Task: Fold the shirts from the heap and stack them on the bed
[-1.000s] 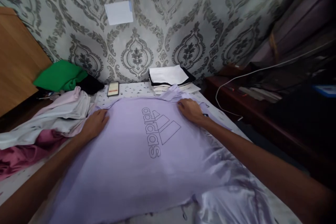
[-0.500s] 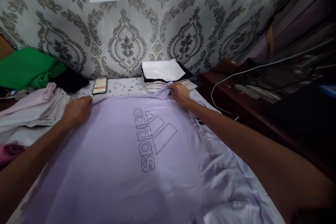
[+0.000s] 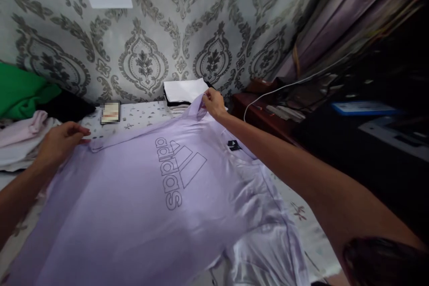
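A lilac T-shirt (image 3: 140, 205) with an outlined logo lies spread on the patterned bed sheet (image 3: 140, 114). My right hand (image 3: 212, 103) pinches the shirt's far right corner and lifts it a little, close to a stack of folded clothes (image 3: 182, 91). My left hand (image 3: 62, 140) rests on the shirt's far left edge, fingers curled onto the fabric. Both arms reach forward over the shirt.
A pile of loose clothes, green (image 3: 20, 91), black and pale pink (image 3: 20, 132), lies at the left. A phone (image 3: 110, 112) lies by the wallpapered wall. A dark wooden table (image 3: 268, 114) with a white cable (image 3: 268, 91) stands at the right.
Both hands have slid outward and farther away along the shirt's far edge. My right hand has raised its corner near the folded stack. The view has swung to the right.
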The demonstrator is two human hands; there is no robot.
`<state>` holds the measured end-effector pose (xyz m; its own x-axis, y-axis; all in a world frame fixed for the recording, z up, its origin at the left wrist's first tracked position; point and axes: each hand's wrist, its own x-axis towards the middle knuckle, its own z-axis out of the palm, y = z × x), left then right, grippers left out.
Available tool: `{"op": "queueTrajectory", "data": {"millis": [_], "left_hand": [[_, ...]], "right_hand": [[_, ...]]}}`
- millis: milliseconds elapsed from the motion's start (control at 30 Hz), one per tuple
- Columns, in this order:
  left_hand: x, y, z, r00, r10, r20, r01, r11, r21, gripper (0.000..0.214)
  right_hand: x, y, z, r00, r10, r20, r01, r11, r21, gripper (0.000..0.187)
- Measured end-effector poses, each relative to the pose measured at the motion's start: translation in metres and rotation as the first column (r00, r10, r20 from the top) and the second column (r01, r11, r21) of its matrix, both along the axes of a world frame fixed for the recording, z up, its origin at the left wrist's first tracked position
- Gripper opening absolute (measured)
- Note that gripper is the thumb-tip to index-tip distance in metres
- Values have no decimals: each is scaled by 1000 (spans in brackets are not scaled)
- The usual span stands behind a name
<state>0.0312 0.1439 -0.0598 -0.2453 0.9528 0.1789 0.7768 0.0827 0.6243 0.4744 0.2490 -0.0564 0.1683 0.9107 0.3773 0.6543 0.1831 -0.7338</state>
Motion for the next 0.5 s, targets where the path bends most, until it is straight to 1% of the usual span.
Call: {"op": "queueTrajectory", "data": {"millis": [33, 67, 133, 200, 300, 367, 433, 500], "left_hand": [[0, -2, 0, 1000, -13, 26, 13, 999, -29, 29], [1, -4, 0, 1000, -30, 7, 31, 998, -62, 31], [5, -8, -1, 982, -107, -156, 88, 989, -120, 36], [11, -11, -4, 921, -197, -336, 137, 971, -194, 41], [20, -17, -12, 776, -295, -558, 177, 950, -257, 46], [25, -22, -17, 675, -313, -668, 177, 948, -266, 46], [26, -25, -20, 617, -325, -717, 163, 944, -288, 47], [25, -27, -20, 603, -327, -728, 129, 940, -316, 46]], "right_hand": [[-1, -9, 7, 998, -14, 56, 14, 1000, 1, 11], [-1, -18, 13, 992, -24, 121, 24, 1000, -2, 11], [-1, -39, 22, 975, -21, 220, 27, 999, -24, 9], [1, -60, 23, 969, -1, 247, 18, 998, -67, 9], [6, -86, 10, 975, 42, 219, 3, 979, -203, 12], [11, -97, -4, 984, 63, 167, -5, 945, -328, 13], [17, -101, -17, 994, 43, 99, 3, 905, -426, 11], [24, -94, -24, 999, -27, 44, 45, 877, -479, 19]]}}
